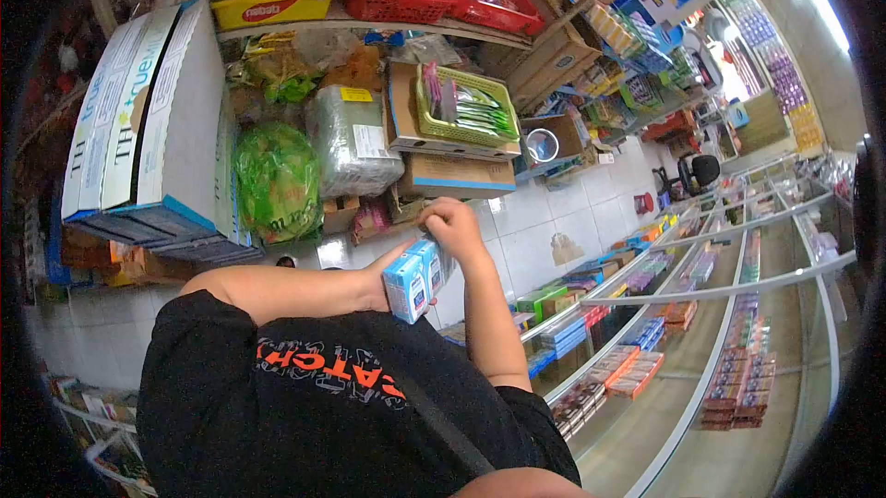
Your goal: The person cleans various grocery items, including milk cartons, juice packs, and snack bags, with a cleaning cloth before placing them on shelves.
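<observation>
A small blue-and-white pack of drink cartons is held in front of my chest, tilted. My left hand is wrapped around its left side, with most of the fingers hidden behind the pack. Just above its far end is my right hand, with fingers curled in a pinch. Something greyish and thin lies between the right hand and the cartons, but I cannot make out what the fingers grip.
Tall white cartons stand at the left beside a green plastic bag. Ahead are a cardboard box and a yellow-green basket of packets. A glass display case runs along the right. Red baskets sit on the shelf above.
</observation>
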`<state>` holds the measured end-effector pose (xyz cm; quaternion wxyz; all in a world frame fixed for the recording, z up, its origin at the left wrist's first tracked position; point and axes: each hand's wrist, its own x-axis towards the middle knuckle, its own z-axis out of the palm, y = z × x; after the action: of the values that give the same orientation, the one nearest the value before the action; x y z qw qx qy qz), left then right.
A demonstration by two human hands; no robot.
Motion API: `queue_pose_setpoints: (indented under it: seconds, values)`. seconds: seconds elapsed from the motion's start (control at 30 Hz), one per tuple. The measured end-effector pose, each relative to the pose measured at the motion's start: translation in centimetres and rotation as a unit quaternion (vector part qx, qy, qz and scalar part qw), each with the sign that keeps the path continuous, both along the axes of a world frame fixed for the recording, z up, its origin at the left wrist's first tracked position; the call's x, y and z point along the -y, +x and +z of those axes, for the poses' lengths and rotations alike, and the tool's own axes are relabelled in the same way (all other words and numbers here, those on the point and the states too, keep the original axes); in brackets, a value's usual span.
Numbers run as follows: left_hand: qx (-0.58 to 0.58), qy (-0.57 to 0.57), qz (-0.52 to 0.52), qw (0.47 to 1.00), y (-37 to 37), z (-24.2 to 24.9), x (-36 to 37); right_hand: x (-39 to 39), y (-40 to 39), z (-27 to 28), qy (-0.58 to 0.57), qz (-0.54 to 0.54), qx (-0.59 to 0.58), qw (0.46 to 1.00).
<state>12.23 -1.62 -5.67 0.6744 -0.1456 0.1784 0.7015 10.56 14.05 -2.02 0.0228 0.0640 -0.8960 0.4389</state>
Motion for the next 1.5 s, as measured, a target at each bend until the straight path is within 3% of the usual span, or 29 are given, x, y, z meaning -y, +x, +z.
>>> queue_pose_setpoints:
  seconds: [0.1, 0.13, 0.2, 0.3, 0.33, 0.4, 0.5, 0.6, 0.63, 0.7, 0.83, 0.9, 1.0, 1.1, 1.17, 1.23, 1.33, 1.5]
  values:
    - [-0.002, 0.078, 0.05, 0.996, -0.2, -2.2, 0.0, 3.0, 1.7, 1.9, -0.045, 0.096, -0.059, 0.993]
    - [0.042, 0.078, 0.109, 0.99, -0.1, -2.0, -0.1, 4.4, 2.6, 2.7, -0.062, 0.125, -0.082, 0.987]
    - [-0.071, 0.038, 0.219, 0.972, 1.2, -2.0, -0.4, 5.9, 3.2, 4.0, -0.047, 0.164, -0.122, 0.978]
    - [0.03, 0.139, 0.075, 0.987, -0.9, -3.8, 0.5, 4.1, 1.4, 1.8, -0.02, 0.114, -0.137, 0.984]
    - [0.004, 0.065, 0.072, 0.995, -0.5, -3.5, 0.2, 3.2, 0.5, 1.0, 0.015, 0.074, -0.133, 0.988]
    - [0.03, 0.043, 0.053, 0.997, -0.6, -2.2, 0.1, 0.5, -0.9, -1.3, 0.056, -0.024, -0.13, 0.99]
    - [0.028, 0.032, 0.036, 0.998, -1.1, -2.1, 0.1, -1.5, -1.6, -3.4, -0.048, -0.13, -0.083, 0.987]
    - [0.022, 0.057, 0.065, 0.996, -0.9, -2.1, 0.4, 0.3, 0.0, -4.0, -0.071, -0.076, -0.096, 0.99]
    - [0.063, 0.066, 0.123, 0.988, -1.2, -2.5, 0.0, 1.6, 0.8, -3.6, -0.119, -0.01, -0.097, 0.988]
    - [0.12, 0.067, 0.205, 0.969, -1.1, -3.7, -0.4, 4.7, 2.5, -0.9, -0.081, 0.084, -0.146, 0.982]
    - [0.064, 0.036, 0.22, 0.973, -1.6, -2.0, 0.1, 4.1, 2.3, -0.9, -0.064, 0.03, -0.162, 0.984]
    - [0.046, 0.022, 0.151, 0.987, -1.8, -2.1, 0.4, 1.9, 1.0, -4.2, -0.035, -0.059, -0.164, 0.984]
    - [-0.006, 0.047, 0.081, 0.996, -1.9, -0.8, 0.3, -1.8, -0.1, -6.5, -0.017, -0.135, -0.071, 0.988]
    - [-0.029, -0.011, 0.076, 0.997, -1.8, -1.1, -0.3, -0.8, 0.9, -4.7, -0.018, -0.133, -0.069, 0.988]
    - [0.012, -0.071, 0.122, 0.99, -1.5, -0.9, -0.4, 1.5, 2.3, -1.8, -0.052, -0.027, -0.075, 0.995]
    - [0.067, -0.057, 0.177, 0.98, -1.5, -0.8, -0.2, 3.9, 3.4, 0.4, -0.042, 0.048, -0.067, 0.996]
    - [0.062, -0.056, 0.181, 0.98, -1.5, -0.9, 0.0, 3.5, 2.6, -0.9, -0.045, 0.06, -0.064, 0.995]
    - [-0.001, 0.013, 0.111, 0.994, -1.5, -1.6, 0.2, -0.7, -0.2, -5.7, -0.012, -0.059, -0.023, 0.998]
